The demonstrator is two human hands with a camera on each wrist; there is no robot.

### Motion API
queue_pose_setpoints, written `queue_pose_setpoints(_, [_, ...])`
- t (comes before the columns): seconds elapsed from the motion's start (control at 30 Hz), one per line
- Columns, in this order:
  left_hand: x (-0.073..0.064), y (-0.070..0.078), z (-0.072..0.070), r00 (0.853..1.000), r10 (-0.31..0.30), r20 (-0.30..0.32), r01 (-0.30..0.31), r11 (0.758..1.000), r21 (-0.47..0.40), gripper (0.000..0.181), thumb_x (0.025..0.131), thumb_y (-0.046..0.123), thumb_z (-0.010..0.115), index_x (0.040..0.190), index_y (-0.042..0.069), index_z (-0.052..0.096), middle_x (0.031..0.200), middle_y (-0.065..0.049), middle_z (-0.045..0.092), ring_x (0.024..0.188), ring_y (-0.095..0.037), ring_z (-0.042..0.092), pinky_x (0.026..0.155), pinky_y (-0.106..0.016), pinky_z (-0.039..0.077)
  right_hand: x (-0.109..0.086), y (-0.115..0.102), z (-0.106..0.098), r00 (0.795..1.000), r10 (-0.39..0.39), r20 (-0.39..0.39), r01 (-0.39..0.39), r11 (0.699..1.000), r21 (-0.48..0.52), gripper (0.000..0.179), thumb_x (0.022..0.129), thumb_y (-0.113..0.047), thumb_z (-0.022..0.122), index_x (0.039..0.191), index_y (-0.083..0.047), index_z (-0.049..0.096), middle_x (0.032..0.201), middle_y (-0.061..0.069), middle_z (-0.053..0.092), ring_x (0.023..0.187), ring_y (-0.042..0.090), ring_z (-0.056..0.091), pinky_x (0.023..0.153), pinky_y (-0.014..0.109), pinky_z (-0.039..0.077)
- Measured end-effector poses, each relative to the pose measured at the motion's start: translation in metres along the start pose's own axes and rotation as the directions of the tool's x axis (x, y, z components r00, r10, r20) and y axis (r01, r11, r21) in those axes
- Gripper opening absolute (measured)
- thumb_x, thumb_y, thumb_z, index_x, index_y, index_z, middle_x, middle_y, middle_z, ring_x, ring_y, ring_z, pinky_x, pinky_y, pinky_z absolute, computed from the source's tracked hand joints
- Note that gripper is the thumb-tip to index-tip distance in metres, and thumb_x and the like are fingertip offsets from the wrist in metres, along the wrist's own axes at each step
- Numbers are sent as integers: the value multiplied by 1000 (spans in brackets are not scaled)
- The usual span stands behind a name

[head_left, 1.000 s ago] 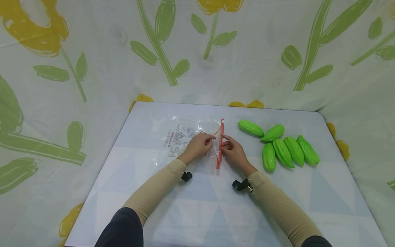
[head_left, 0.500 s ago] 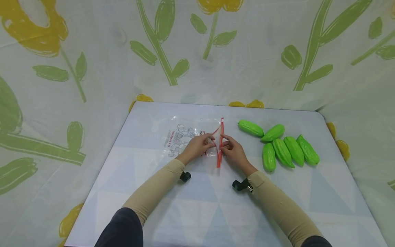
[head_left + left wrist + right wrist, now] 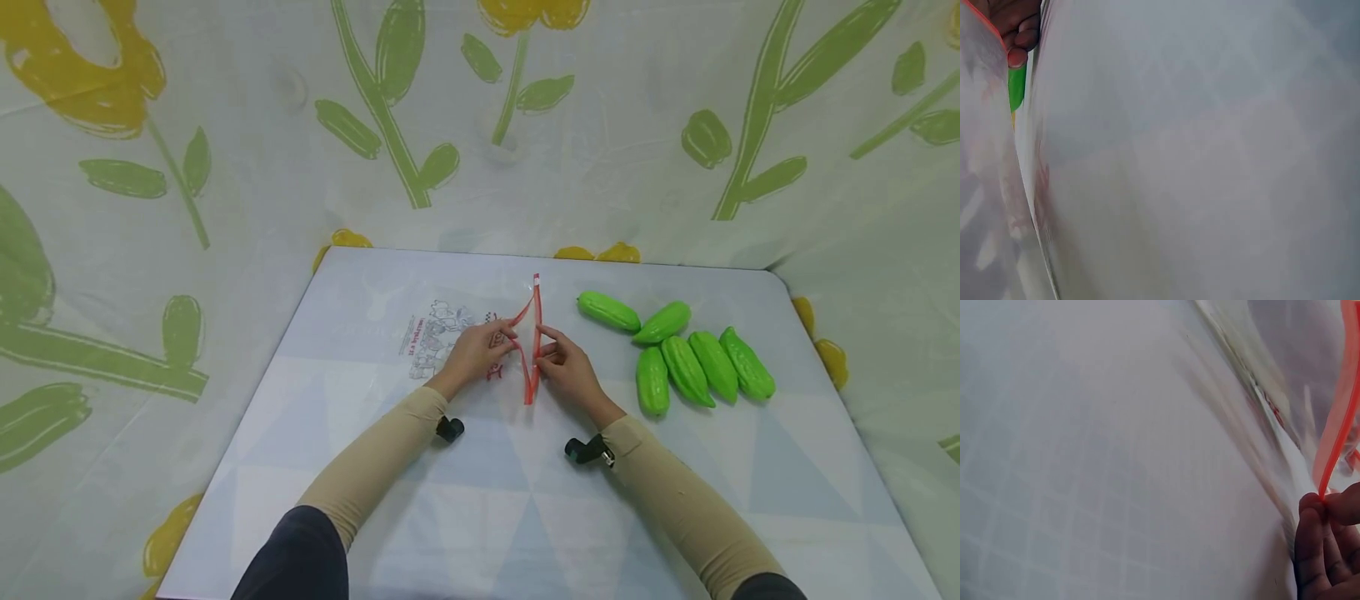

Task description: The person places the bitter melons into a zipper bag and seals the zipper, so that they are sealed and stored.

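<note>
A clear plastic bag [image 3: 453, 321] lies across the middle of a pale table [image 3: 517, 500], its mouth edged with a red strip [image 3: 537, 304] and facing right. We see both grips pinching: the left hand [image 3: 475, 354] holds one lip of the mouth between thumb and fingers, the right hand [image 3: 567, 364] the opposite lip, with a gap standing open between them. To the right, well apart from the bag, six ridged green vegetables [image 3: 689, 372] lie in a loose cluster.

We judge the bag light, thin and limp, slippery to the touch and apt to fold shut or cling to itself. The red strip looks the stiffest part, so we would take hold there, near the middle of each lip, without tugging hard enough to tear the film.

Only the head view gives us the whole cluster and the printed drawings [image 3: 433, 358] on the bag. The right wrist view alone shows closely how the fingertips [image 3: 1311, 506] press on the strip. The left wrist view shows fingers beside the red edge and a sliver of green [image 3: 1017, 86] just below them; whose fingers, we cannot tell.
</note>
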State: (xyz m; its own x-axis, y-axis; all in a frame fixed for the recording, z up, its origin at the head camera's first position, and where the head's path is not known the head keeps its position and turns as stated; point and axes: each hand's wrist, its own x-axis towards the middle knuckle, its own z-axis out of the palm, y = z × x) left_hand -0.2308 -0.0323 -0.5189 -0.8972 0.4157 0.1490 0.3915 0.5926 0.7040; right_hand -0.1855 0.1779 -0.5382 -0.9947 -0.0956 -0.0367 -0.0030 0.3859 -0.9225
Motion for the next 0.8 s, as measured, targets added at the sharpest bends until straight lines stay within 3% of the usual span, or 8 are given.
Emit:
queue_pose_setpoints(0.23, [0,-3,-7,996,-2,-93,-10,992,-128,8,96,20,73,102,15,71,134,-2,68,132,-24,57,113,-40,43,-2,-1,-3,998,61,2,-61,998,-3,61,97,-2,65,153,-14,46,109,16,65,87,20,64,69,23,56])
queue_pose_setpoints(0.53, [0,-8,-31,978,17,-208,-72,963,-258,7,97,11,70,102,8,67,122,-5,71,123,-21,62,111,-40,45,-1,1,-6,995,101,-6,-102,994,-47,58,98,-5,64,153,-13,47,112,15,65,92,23,64,73,24,57])
queue_pose_setpoints(0.8, [1,-8,-37,977,35,-211,-89,963,-256,22,97,9,68,119,8,64,118,-5,70,123,-21,62,111,-35,44,0,3,-7,994,106,-12,-106,994,-18,54,97,-5,64,149,-14,52,109,15,64,88,24,62,69,25,58])
